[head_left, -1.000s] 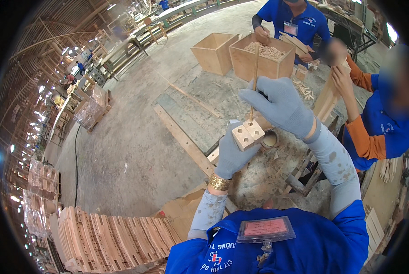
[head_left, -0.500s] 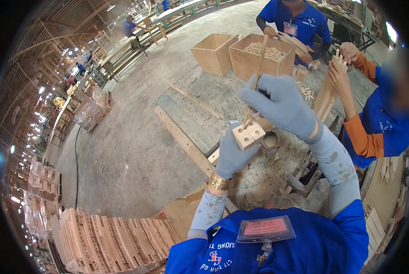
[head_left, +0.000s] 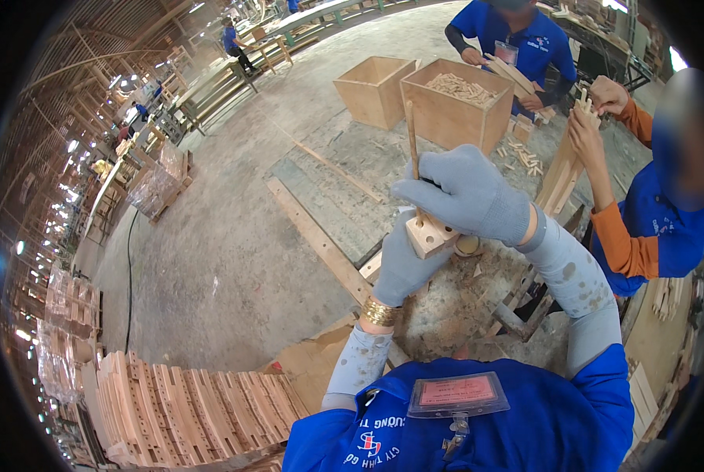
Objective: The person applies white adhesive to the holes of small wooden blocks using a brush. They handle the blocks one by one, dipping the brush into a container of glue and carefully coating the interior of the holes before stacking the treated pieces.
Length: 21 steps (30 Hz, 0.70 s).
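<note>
Left hand [head_left: 403, 263] in grey glove, fingers wrapped around small pale wooden block [head_left: 430, 234] from below and left, holding it up near centre of scene above dusty workbench [head_left: 446, 307]. Block shows 2 round holes on near face. Right hand [head_left: 466, 193] also grey-gloved, closed in a fist around thin wooden stick [head_left: 411, 141], stick upright, slightly tilted, lower end at top of block; cannot tell if tip sits inside a hole. Gold bangles [head_left: 379, 313] on left wrist, patterned grey sleeves [head_left: 576, 287] on both forearms, blue shirt with clear badge holder [head_left: 455, 393] at near edge. Small round pot [head_left: 468, 245] just right of block, partly hidden behind right hand. Far of hands, 2 open plywood boxes: right box [head_left: 450, 118] filled with short wooden dowels [head_left: 462, 85], left box [head_left: 375, 90] beside it, contents not visible. Loose dowels [head_left: 525, 157] scattered on bench right of boxes. 2 other people in blue shirts at far right: one [head_left: 517, 43] far behind boxes handling flat wood strips, one [head_left: 643, 212] at right with orange sleeves gripping a wooden slat [head_left: 560, 169] with both hands. Long wooden plank [head_left: 316, 240] lying along concrete floor [head_left: 210, 252] left of bench. Stack of pale wooden slats [head_left: 187, 409] near left.
</note>
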Tool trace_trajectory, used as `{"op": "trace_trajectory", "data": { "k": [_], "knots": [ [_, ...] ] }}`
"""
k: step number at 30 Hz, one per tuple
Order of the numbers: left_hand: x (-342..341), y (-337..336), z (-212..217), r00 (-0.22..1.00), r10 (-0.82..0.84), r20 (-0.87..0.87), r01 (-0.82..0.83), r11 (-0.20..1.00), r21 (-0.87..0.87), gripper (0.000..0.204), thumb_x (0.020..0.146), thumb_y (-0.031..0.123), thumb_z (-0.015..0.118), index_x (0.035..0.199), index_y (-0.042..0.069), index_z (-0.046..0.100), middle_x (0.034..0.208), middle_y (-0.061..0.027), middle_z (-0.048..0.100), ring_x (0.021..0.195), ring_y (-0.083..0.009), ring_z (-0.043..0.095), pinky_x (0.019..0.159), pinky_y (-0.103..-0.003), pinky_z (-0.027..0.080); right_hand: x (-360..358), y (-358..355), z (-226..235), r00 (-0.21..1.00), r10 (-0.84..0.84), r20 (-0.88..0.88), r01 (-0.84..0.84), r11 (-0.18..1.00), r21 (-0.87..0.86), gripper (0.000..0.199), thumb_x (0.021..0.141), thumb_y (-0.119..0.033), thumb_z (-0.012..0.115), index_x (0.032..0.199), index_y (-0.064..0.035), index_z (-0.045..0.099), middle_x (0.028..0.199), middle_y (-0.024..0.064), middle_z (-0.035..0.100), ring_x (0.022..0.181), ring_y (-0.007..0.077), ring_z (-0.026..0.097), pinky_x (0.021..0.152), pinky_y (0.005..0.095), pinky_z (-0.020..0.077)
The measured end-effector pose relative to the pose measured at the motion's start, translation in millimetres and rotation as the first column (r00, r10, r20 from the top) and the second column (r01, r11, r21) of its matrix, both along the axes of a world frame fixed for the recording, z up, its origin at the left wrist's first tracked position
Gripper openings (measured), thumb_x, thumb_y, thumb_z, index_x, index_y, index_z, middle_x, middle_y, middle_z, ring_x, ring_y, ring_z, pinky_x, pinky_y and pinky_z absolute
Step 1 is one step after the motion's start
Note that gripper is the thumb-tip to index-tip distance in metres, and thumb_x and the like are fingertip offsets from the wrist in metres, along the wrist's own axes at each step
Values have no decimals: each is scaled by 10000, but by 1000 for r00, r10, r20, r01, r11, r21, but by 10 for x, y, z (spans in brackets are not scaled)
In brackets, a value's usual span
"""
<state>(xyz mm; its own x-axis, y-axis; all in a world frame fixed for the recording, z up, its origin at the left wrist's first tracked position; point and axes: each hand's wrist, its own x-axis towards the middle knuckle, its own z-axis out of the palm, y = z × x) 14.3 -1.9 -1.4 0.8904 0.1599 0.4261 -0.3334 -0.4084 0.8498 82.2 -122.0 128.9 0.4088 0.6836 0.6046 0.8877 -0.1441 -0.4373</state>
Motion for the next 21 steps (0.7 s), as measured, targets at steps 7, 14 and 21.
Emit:
{"op": "trace_trajectory", "data": {
  "k": [7,14,21],
  "knots": [
    [-28,-8,26,1000,-21,-12,22,1000,23,500,686,225,769,1069,30,513,971,-94,629,859,-177,620,749,-302,495,-79,-109,137,988,-106,-114,118,988,103,305,824,-268,619,675,-5,578,529,112,529,452,207,546,430,302,396],
    [-63,-17,70,1000,-25,-19,25,1000,-3,524,671,203,776,1085,32,502,986,-86,619,866,-165,603,770,-300,486,-110,-291,169,963,-93,-253,141,974,179,246,831,-214,609,740,15,621,575,108,563,468,172,559,435,276,391],
    [-6,-13,-33,998,-69,15,69,997,-44,516,685,228,770,1081,33,504,966,-100,623,855,-189,621,733,-308,497,-134,-319,6,1000,-9,12,8,997,74,143,812,-160,609,801,-20,636,603,72,566,514,170,561,467,277,406]
  ]
}}
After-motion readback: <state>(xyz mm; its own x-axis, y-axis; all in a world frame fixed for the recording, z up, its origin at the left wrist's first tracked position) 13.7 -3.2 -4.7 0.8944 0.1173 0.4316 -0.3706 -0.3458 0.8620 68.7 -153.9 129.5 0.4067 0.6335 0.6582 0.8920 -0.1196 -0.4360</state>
